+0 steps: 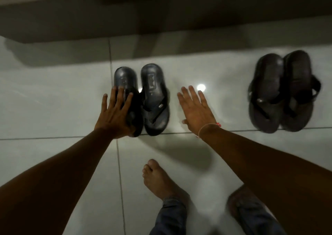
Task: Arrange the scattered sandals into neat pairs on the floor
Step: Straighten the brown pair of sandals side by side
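Laying the left hand (pixel 115 112) flat and spread-fingered over the strap and toe end of the left navy sandal (pixel 125 78), not curling round it, only pressing or nudging. Holding the right hand (pixel 195 109) open too, palm down, empty, hovering or resting just beyond the cross grout line (pixel 53 138) and just to the right of the right navy sandal (pixel 154 98); impossible telling whether touching the tile.

Standing both navy sandals side by side with toe ends nearly on that grout line and heels pointing away from it, edges touching or nearly so. Sitting farther along the same line to the right, well apart, the black pair (pixel 280 93), toes likewise close to the line, one sandal slightly overlapping the other.

Judging the sandals light, rubbery and flexible, with nothing fragile about them; sliding easily over the glossy floor (pixel 53 91), so likely skidding past the mark under a hard push. Favouring a flat palm on the footbed for small sideways corrections, or pinching the thong straps for lifting.

Seeing no containers anywhere near the grout line, only bare tile and a bare foot (pixel 159 179) on the near side of it. Judging the pairing close to finished, with only squaring-up remaining.
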